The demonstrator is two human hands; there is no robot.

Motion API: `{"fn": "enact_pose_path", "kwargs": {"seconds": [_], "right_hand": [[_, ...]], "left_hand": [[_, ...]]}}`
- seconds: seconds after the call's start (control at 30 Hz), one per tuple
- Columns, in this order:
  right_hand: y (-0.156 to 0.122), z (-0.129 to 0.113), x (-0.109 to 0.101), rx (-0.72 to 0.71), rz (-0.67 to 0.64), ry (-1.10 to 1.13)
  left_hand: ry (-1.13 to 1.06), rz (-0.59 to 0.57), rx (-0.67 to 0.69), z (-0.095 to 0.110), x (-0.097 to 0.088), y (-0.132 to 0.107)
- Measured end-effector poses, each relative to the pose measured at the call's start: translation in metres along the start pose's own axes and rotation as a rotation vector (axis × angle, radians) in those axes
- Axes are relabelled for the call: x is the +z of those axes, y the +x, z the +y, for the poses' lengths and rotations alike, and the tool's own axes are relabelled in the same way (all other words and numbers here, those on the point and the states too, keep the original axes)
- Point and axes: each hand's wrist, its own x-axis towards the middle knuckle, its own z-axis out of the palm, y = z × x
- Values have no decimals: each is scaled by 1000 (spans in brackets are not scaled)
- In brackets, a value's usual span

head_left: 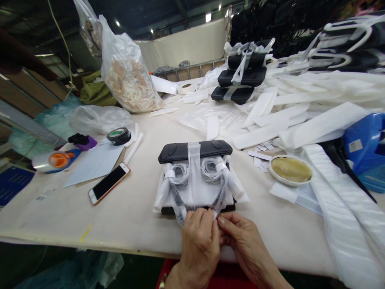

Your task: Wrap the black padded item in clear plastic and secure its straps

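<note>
A flat black leather-like bag lies at the table's front, with a clear plastic strip running down its middle. White foam tubes and rolled-up plastic loops sit on both sides of that strip. Plastic-wrapped straps curve down toward me at the bag's near edge. My left hand is closed over the near end of these wrapped straps. Beside it, my right hand pinches at the same spot, thumb against index finger. What lies between those fingertips is hidden.
On the left lie a phone, black tape, a tape dispenser and paper. To the right are a round dish of yellowish paste, white foam strips and a blue container. Stacked wrapped black bags stand behind.
</note>
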Motion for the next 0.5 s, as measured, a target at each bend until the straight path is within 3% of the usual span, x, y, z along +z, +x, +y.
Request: {"fn": "enact_pose_path", "kwargs": {"seconds": [0.13, 0.5], "right_hand": [[0, 2, 0, 3, 35, -20], [0, -8, 6, 76, 75, -193]], "left_hand": [[20, 68, 43, 3, 5, -1], [-34, 104, 89, -1, 10, -7]]}}
